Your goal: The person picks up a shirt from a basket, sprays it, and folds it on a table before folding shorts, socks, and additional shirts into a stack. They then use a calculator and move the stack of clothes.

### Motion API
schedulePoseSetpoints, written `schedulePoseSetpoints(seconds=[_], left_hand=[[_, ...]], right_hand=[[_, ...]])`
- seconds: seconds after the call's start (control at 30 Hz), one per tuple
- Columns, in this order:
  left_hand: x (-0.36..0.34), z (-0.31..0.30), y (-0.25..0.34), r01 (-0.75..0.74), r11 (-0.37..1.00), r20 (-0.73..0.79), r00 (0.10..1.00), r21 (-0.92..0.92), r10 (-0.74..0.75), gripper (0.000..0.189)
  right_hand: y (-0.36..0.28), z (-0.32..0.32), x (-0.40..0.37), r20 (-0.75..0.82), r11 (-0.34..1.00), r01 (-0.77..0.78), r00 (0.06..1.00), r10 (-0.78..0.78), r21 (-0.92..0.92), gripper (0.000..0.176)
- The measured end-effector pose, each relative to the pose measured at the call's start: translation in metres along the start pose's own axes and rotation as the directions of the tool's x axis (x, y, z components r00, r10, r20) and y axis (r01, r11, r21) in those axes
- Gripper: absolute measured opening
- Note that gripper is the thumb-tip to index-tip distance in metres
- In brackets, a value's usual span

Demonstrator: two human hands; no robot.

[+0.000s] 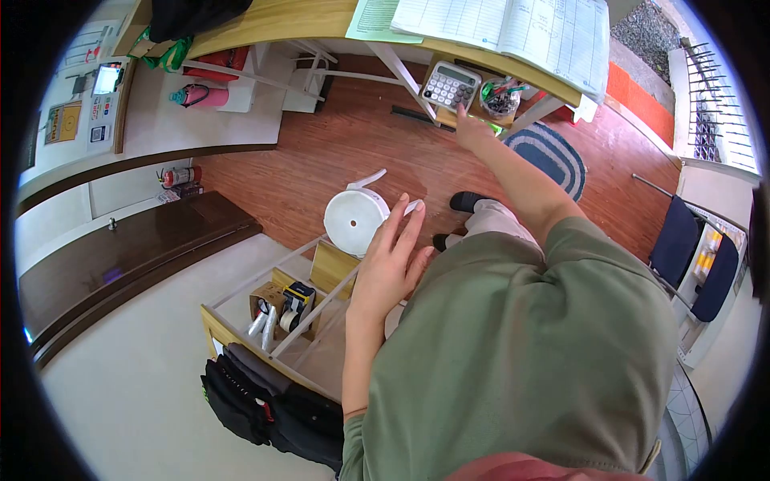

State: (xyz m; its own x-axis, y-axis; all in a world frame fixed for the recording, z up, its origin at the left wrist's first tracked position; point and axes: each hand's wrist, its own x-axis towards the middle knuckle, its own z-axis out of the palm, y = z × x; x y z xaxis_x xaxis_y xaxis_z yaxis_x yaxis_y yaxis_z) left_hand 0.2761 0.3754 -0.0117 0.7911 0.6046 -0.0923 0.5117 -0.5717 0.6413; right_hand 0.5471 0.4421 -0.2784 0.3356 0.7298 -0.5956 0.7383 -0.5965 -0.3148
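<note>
My right hand point(476, 133) reaches to a white calculator point(451, 85) with dark keys, on a shelf just under the desk's front edge. Its index fingertip touches the lower keys; the other fingers are curled in. My left hand point(390, 268) is raised in front of my body, fingers long and close together. A small white strip point(412, 208) shows between its fingertips; what it belongs to is hidden. Just left of that hand is a round white disc-shaped object point(354, 223) with a small central hole and a pale strip point(367, 179) beyond it.
An open ledger point(501, 28) and green paper point(377, 20) lie on the wooden desk point(297, 20). A clear container point(500, 98) of small items stands by the calculator. Below left is a rack point(282, 353) with a tape dispenser point(297, 301). A folding chair point(696, 256) is right.
</note>
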Motion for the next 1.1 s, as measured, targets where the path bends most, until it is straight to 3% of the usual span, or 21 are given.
schedulePoseSetpoints(seconds=[0.07,0.27,0.37,0.5,0.6,0.67,1.1], left_hand=[[0.001,-0.001,-0.001,0.003,1.000,-0.016,1.000,-0.011,-0.003,0.068],[0.000,-0.001,-0.007,-0.023,0.998,0.003,1.000,0.050,0.023,0.068],[-0.002,-0.001,-0.004,-0.012,1.000,-0.011,1.000,0.022,0.013,0.070],[-0.003,0.002,0.000,-0.007,1.000,-0.051,0.999,-0.012,0.006,0.074],[-0.003,0.000,0.004,0.004,0.996,-0.072,0.997,0.091,0.002,0.076],[-0.008,0.003,0.001,0.086,0.992,-0.080,0.994,0.097,-0.079,0.073],[-0.018,0.006,-0.003,0.144,0.988,-0.148,0.980,0.052,-0.135,0.073]], right_hand=[[0.007,0.007,0.008,-0.043,1.000,0.001,0.999,-0.001,0.007,0.067],[-0.005,-0.003,-0.009,0.055,0.991,0.054,0.997,-0.048,-0.121,0.062],[-0.010,-0.001,-0.010,0.050,0.997,0.042,0.998,-0.039,-0.059,0.062],[-0.007,0.003,0.005,-0.029,0.992,0.075,0.997,-0.078,-0.100,0.054],[-0.015,-0.008,0.010,-0.058,0.995,0.079,0.995,-0.082,-0.058,0.048],[-0.022,-0.018,0.006,-0.083,0.993,0.111,0.990,-0.114,-0.040,0.044],[-0.025,-0.033,0.038,0.006,0.996,-0.046,0.999,0.045,0.072,0.073]])
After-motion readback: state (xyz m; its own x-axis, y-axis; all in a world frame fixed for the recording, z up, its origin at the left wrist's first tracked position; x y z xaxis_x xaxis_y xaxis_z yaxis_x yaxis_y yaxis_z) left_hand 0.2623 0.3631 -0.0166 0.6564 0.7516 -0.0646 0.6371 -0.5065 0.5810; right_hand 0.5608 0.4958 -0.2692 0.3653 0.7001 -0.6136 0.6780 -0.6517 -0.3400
